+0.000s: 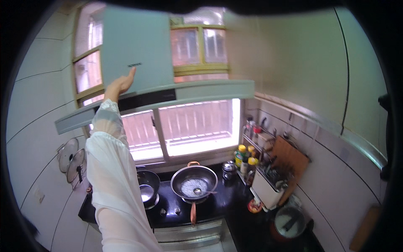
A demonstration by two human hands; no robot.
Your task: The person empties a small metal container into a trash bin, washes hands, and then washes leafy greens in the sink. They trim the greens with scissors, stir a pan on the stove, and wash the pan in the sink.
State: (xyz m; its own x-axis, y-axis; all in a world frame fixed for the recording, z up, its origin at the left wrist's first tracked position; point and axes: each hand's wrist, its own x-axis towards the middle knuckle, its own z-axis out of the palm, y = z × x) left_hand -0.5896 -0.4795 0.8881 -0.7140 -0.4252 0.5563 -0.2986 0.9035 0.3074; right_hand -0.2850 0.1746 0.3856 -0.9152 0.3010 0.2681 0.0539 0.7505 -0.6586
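Observation:
My left hand (121, 84) is raised to the range hood (138, 41), just above the dark strip of its front ledge. One digit points upward, the other fingers are hard to make out, and no object shows in the hand. A sheer white sleeve covers the arm. My right hand is out of view. Below, a wok (194, 182) with a copper-coloured handle stands on the gas stove (170, 217), holding clear bubbly-looking liquid and a metal spoon or ladle (197, 191). A second dark pan (150, 181) stands at the left burner, partly hidden by my arm.
Pan lids (75, 160) hang on the left wall. Right of the stove are a steel jar (229, 170), yellow-capped bottles (241, 154), a utensil holder (266, 189), a wooden cutting board (288, 157) and a lidded pot (289, 222). Wall cabinets (299, 56) overhang the right side.

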